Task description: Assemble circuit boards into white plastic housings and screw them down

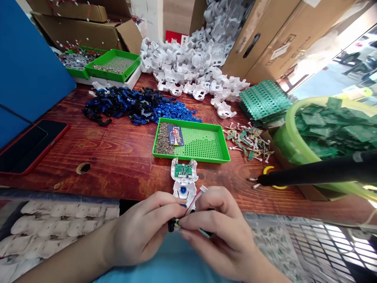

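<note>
Low in the head view, my left hand [141, 230] and my right hand [222, 230] meet in front of my body. Fingers of my left hand pinch a small black part [171, 225]. My right thumb and forefinger close on its right side, where a red-and-white cable [193, 202] with a white connector [203, 189] rises. Fingers hide most of this piece. Just beyond my hands, a white plastic shell [192, 169] lies on the table with a green circuit board [183, 171] in it. Nearer to me is a second white shell piece [190, 188] holding a blue disc [183, 190], partly covered by my fingers.
A green tray [225, 155] holds screws [163, 141] and a card [176, 135]. Behind are blue rings [176, 110], black-and-blue parts [123, 102] and white shells [188, 63]. At right are small wired boards [247, 141], a tub [303, 147] and a black rod [309, 171]. A phone [29, 145] lies left.
</note>
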Tool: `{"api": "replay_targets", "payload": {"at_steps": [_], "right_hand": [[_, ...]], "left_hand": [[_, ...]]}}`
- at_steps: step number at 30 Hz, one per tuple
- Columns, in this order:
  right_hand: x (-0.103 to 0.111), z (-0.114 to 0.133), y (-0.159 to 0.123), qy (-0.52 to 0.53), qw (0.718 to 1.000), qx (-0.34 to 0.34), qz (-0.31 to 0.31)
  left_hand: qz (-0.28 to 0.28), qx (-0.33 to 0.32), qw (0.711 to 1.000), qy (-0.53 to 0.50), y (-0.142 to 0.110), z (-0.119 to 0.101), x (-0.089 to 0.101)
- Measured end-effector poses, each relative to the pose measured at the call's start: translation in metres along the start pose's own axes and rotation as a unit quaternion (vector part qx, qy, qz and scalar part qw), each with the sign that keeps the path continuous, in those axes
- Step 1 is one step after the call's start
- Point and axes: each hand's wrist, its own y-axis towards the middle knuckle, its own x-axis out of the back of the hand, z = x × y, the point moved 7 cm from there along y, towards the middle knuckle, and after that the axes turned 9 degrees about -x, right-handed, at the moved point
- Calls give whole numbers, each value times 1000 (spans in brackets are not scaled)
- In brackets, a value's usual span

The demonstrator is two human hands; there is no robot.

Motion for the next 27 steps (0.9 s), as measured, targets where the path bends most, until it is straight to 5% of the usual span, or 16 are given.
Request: {"api": "replay_targets", "payload": {"at_steps": [10,15,19,23,27], "right_hand": [[-3,-4,3,7,998,-35,44],[2,-6,-4,-57,997,18,-43],[-4,-19,-8,-208,970,38,-117],[-13,-32,-2,-287,946,53,-143],[-12,-42,6,-303,935,49,-176]], "left_hand": [[43,13,999,-3,-1,-1,-8],[-65,81,989,-104,8,10,2],[-215,223,926,-216,4,38,0],[-264,307,849,-340,0,56,-19],[-334,331,816,-337,-2,63,-20]]}}
